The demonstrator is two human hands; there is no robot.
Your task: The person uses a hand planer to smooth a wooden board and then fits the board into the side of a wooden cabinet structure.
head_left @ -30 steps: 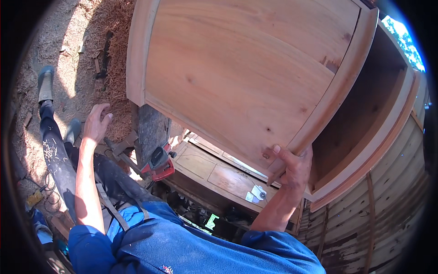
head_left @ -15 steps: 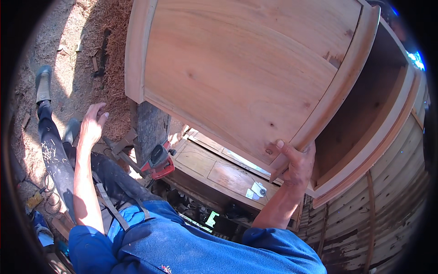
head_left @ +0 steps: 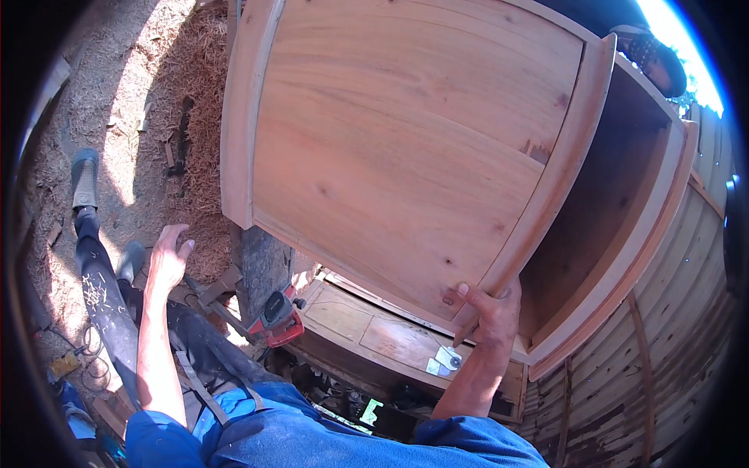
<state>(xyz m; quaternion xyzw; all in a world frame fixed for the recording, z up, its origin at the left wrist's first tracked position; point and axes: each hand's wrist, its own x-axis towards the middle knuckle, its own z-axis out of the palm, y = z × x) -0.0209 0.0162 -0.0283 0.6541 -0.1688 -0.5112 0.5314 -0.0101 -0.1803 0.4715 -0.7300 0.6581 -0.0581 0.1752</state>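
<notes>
My right hand (head_left: 491,312) is closed round the lower right corner of a large unfinished wooden panel (head_left: 406,132) with a curved moulded edge, thumb on its face. Right of the panel is an open wooden box (head_left: 593,210) with a dark interior and a rounded rim. My left hand (head_left: 168,257) is open, fingers slightly curved, holding nothing, left of the panel's lower left corner and over wood shavings. A red and grey power tool (head_left: 279,327) sits below the panel, beside a weathered timber (head_left: 261,265) and a panelled wooden piece (head_left: 343,316) with small pale items on it.
Wood shavings (head_left: 203,156) cover the ground at left, where legs in dark trousers and rubber boots (head_left: 84,179) show, with a cable and scraps. Part of another person (head_left: 651,62), apparently a foot and dark clothing, is at top right. A curved-looking plank wall (head_left: 640,359) stands at right.
The view has shifted, so the panel and both hands appear lower. More of the other person shows at top right. My right hand keeps its grip.
</notes>
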